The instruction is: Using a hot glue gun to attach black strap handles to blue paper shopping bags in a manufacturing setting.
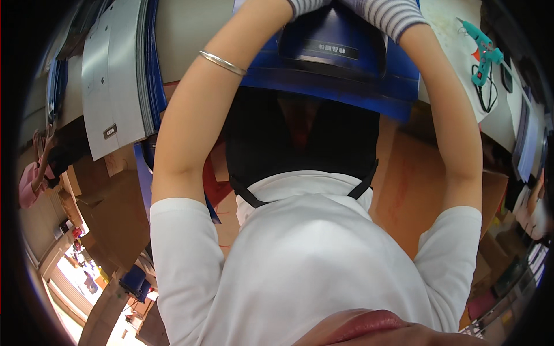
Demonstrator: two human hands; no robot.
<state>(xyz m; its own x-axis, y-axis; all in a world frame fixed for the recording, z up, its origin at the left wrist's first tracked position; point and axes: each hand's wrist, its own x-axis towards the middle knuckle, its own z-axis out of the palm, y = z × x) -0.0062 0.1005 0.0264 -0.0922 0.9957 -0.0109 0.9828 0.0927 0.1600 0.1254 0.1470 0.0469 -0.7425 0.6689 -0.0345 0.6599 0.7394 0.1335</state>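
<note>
A glossy dark blue card piece, with a folded, raised part and a small dark label, lies in front of me at the table's near edge. Both my hands are at its far part, in grey-and-white striped gloves. My left hand shows only its glove cuff at the top of the picture. More of my right hand is in sight, resting against the blue card. The fingers of both are cut off or hidden, so their grip does not show.
Silver-grey card sheets are stacked on the left, with blue ones beside them. A teal glue gun with a black cord lies on the table at right. Brown cardboard boxes stand below. Another person in pink is at far left.
</note>
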